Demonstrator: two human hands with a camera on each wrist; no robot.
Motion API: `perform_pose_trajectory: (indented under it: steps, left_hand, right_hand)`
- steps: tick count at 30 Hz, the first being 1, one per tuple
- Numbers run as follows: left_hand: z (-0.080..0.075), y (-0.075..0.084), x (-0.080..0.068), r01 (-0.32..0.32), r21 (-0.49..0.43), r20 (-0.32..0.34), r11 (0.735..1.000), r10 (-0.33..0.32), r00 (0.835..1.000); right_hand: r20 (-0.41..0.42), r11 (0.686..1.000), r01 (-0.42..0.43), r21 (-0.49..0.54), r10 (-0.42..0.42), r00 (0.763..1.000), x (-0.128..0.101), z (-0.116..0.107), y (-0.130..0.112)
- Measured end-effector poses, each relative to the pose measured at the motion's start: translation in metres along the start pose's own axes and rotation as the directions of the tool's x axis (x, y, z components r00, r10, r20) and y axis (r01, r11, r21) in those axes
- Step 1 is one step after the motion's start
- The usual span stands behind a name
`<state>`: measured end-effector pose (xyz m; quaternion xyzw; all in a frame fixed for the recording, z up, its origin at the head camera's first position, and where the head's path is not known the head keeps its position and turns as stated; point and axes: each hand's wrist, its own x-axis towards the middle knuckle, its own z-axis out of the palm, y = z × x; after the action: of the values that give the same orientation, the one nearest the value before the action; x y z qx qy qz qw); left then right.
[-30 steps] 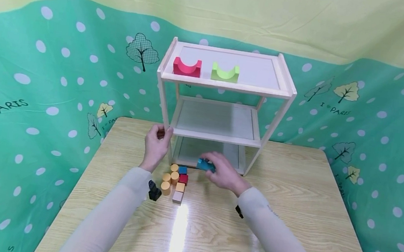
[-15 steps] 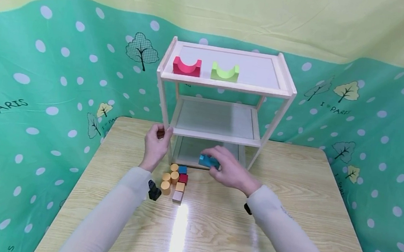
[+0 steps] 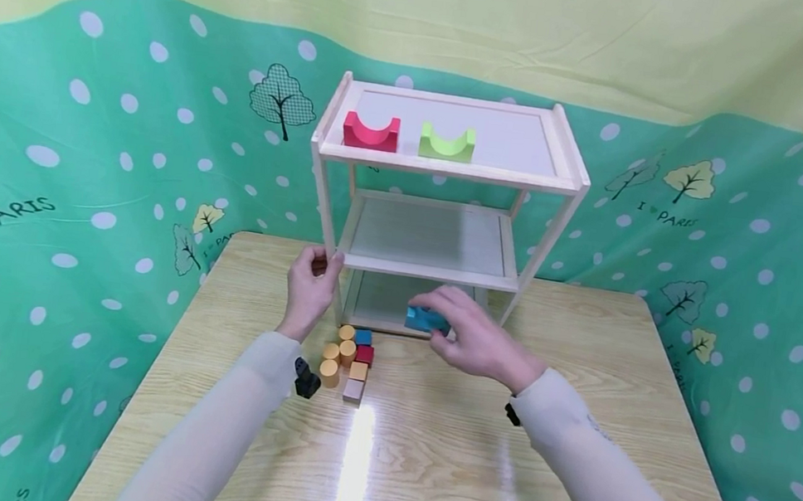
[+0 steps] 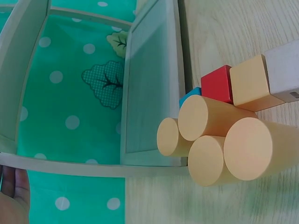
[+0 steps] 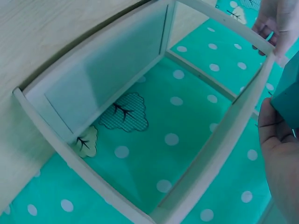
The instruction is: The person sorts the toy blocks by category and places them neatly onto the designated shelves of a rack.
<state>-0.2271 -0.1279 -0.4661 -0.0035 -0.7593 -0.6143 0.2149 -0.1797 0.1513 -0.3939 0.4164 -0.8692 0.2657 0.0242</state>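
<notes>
My left hand (image 3: 309, 296) grips the front left post of a pale wooden three-tier shelf (image 3: 520, 138), near the middle tier. Only some of its fingers show at the lower left corner of the left wrist view. In my right hand (image 3: 477, 340), a blue block with a notched top (image 3: 425, 319) is pinched between thumb and fingers, in front of the bottom tier. The right wrist view shows part of this blue block (image 5: 288, 99) at its right edge. A red arch-cut block (image 3: 370, 135) and a light green one (image 3: 447, 147) sit side by side on the top tier.
Several plain wooden cylinders (image 3: 330, 373) stand on the table (image 3: 578, 406) by the shelf's front left corner. Beside them runs a row of cubes: a blue cube (image 3: 363, 337), a red cube (image 3: 364, 355), a plain wooden cube (image 3: 358, 371) and a greyish one (image 3: 352, 391).
My right hand has moved to the right and slightly up with the blue block. The left hand keeps its grip on the post.
</notes>
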Motion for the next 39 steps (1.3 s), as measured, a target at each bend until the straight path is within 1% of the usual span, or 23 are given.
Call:
perform_pose_trajectory:
  steps: [6, 13, 16, 21, 24, 31, 36, 39]
  left_hand:
    - [0.0, 0.0, -0.001, 0.002, -0.005, 0.002, 1.0, -0.002, 1.0]
    - [-0.001, 0.001, 0.0, 0.001, -0.009, 0.005, 1.0, -0.001, 1.0]
    - [-0.001, 0.0, 0.0, -0.001, -0.008, 0.007, 1.0, 0.001, 1.0]
    - [-0.002, 0.0, 0.001, 0.009, -0.013, 0.014, 1.0, -0.009, 1.0]
    - [-0.002, 0.005, 0.0, 0.014, -0.022, 0.023, 1.0, -0.013, 1.0]
    - [-0.005, 0.036, -0.009, -0.008, -0.001, 0.032, 1.0, 0.008, 0.999]
    - [-0.005, 0.04, -0.01, -0.008, 0.01, 0.029, 1.0, 0.007, 1.0]
    - [-0.005, 0.04, -0.01, -0.002, 0.01, 0.03, 1.0, 0.002, 1.0]
  right_hand:
    - [-0.018, 0.999, 0.046, -0.023, -0.046, 0.999, -0.004, -0.014, -0.005]
    - [-0.098, 0.994, 0.11, -0.028, -0.112, 0.989, -0.007, -0.037, -0.007]
    - [-0.122, 0.992, 0.121, -0.038, -0.125, 0.985, -0.007, -0.048, -0.007]
    - [-0.135, 0.99, 0.124, -0.065, -0.131, 0.982, -0.009, -0.065, -0.008]
    - [-0.141, 0.988, 0.133, -0.081, -0.143, 0.98, -0.009, -0.075, -0.009]
    - [-0.133, 0.978, 0.159, -0.132, -0.176, 0.975, -0.007, -0.094, -0.012]
    - [-0.132, 0.976, 0.153, -0.157, -0.174, 0.976, -0.005, -0.108, -0.014]
    - [-0.155, 0.973, 0.159, -0.167, -0.185, 0.97, -0.005, -0.118, -0.015]
